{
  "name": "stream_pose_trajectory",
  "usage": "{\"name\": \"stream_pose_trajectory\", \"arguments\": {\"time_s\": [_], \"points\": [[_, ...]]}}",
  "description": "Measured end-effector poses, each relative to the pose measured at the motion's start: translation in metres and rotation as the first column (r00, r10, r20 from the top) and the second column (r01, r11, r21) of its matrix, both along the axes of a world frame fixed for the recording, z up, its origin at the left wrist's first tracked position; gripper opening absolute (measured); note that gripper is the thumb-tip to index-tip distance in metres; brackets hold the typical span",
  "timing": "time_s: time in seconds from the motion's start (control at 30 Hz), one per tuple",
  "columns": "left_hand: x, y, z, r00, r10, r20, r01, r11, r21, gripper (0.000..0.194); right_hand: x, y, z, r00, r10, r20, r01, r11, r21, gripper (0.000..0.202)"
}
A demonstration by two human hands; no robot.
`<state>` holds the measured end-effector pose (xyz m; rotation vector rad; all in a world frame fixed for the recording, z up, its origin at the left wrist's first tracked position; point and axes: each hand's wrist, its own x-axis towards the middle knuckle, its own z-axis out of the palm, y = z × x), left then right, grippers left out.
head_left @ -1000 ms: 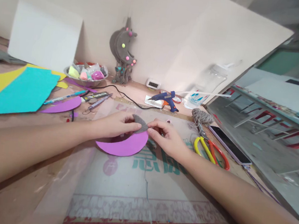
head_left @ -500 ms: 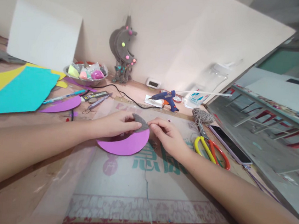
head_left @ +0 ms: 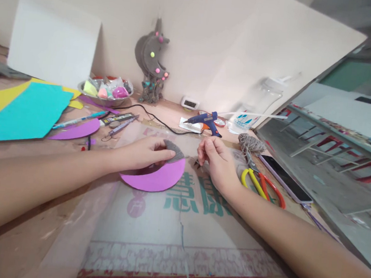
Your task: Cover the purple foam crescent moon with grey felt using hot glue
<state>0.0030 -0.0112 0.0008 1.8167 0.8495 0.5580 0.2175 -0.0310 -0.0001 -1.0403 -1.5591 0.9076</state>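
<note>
My left hand [head_left: 153, 151] pinches a purple paper crescent [head_left: 154, 179] at its upper end, where grey yarn [head_left: 173, 151] covers the tip. The rest of the crescent is bare purple and curves down and to the left above a plastic sheet [head_left: 139, 231]. To the right of the crescent and apart from it, my right hand [head_left: 214, 162] is raised with its fingers curled and thumb against them. Whatever those fingers may hold is too small to make out. A ball of grey yarn [head_left: 250, 143] lies beyond my right hand.
Scissors [head_left: 260, 182] and a phone [head_left: 285, 179] lie at the right. A blue glue gun [head_left: 207, 121], a small clock [head_left: 190, 103] and a bowl [head_left: 105, 98] stand behind. Blue card [head_left: 25, 111] is at the left. A decorated grey moon [head_left: 152, 56] hangs at the back.
My right hand has moved away from the crescent's yarn-covered tip, to the right and slightly up. My left hand and the crescent have hardly moved.
</note>
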Motion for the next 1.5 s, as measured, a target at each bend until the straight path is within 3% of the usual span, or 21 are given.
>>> {"name": "stream_pose_trajectory", "arguments": {"time_s": [0.23, 0.57, 0.8, 1.13, 1.3, 1.5], "points": [[0.001, -0.001, 0.001, 0.999, 0.029, -0.02, -0.029, 1.0, 0.004, 0.03, -0.003, -0.007, 0.005, 0.989, -0.038, 0.143, 0.04, 0.999, -0.012, 0.031], [0.001, -0.002, 0.002, 0.999, 0.036, -0.034, -0.035, 0.999, 0.028, 0.029, -0.002, -0.005, 0.0, 0.983, -0.008, 0.185, 0.015, 0.999, -0.036, 0.017], [0.001, -0.003, 0.003, 0.999, 0.033, -0.034, -0.032, 0.999, 0.034, 0.028, -0.002, -0.001, -0.005, 0.984, -0.011, 0.179, 0.004, 0.999, 0.039, 0.009], [0.0, 0.0, 0.0, 0.999, 0.02, -0.045, -0.018, 0.998, 0.057, 0.029, -0.004, -0.002, -0.006, 0.976, -0.053, 0.213, 0.039, 0.997, 0.072, 0.017], [0.0, -0.001, 0.002, 0.998, 0.02, -0.053, -0.017, 0.998, 0.055, 0.029, -0.002, -0.001, -0.008, 0.975, -0.017, 0.223, -0.004, 0.996, 0.092, 0.022], [0.0, -0.002, 0.002, 0.999, 0.015, -0.039, -0.013, 0.999, 0.047, 0.026, -0.002, -0.001, -0.006, 0.949, -0.051, 0.312, 0.017, 0.994, 0.112, 0.021]]}}
